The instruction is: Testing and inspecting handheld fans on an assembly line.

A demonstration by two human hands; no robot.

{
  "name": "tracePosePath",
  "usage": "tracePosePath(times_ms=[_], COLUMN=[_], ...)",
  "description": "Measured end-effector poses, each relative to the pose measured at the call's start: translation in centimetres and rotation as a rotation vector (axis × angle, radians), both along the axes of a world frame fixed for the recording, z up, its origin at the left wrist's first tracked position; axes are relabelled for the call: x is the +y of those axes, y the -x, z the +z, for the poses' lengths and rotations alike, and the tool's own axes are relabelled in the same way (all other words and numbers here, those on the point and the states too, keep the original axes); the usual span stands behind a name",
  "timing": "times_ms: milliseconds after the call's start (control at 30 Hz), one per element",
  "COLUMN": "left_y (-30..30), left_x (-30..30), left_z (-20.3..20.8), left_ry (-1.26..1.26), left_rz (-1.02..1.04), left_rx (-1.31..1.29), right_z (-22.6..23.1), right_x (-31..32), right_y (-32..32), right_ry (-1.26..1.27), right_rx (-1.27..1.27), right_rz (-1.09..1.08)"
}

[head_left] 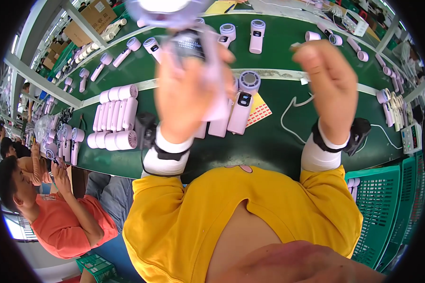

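My left hand is raised close to the camera and grips a pale purple handheld fan with a dark display on its handle; the fan is blurred. My right hand is lifted beside it, fingers pinched on a small pale piece too small to make out. Below the hands, on the green table, several more pink-purple fans lie side by side, next to a sheet of small red and yellow stickers.
A row of pink fans lies at the left. More fans stand farther back. A white cable curls near my right wrist. A green plastic crate sits at the right. A person in an orange shirt sits at lower left.
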State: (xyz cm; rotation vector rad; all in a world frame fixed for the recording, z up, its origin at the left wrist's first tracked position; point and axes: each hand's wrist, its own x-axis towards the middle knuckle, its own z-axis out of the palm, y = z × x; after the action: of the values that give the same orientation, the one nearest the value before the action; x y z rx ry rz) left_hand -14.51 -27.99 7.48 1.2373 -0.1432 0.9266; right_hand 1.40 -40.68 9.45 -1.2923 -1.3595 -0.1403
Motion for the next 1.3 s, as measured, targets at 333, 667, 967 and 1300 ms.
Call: tracePosePath(times_ms=[333, 667, 967, 1300], left_y=[6.8, -9.7, -36.6, -34.2], left_x=[-4.6, 2.8, 1.7, 8.4], left_z=[2.1, -0.7, -13.7, -6.4], left_ry=[-0.085, -0.056, -0.37, -1.486], left_rz=[0.256, -0.394, 0.133, 0.103], left_rx=[-0.416, 0.291, 0.937, 0.866], right_z=[0.7, 1.0, 1.0, 1.2], right_x=[-2.2, -11.2, -13.6, -12.4], right_y=[-1.4, -7.0, -7.3, -8.4], right_ry=[-0.389, -0.763, -0.829, -0.759], right_rx=[0.274, 0.295, 0.268, 0.303], right_rz=[-0.213, 0.038, 0.131, 0.144])
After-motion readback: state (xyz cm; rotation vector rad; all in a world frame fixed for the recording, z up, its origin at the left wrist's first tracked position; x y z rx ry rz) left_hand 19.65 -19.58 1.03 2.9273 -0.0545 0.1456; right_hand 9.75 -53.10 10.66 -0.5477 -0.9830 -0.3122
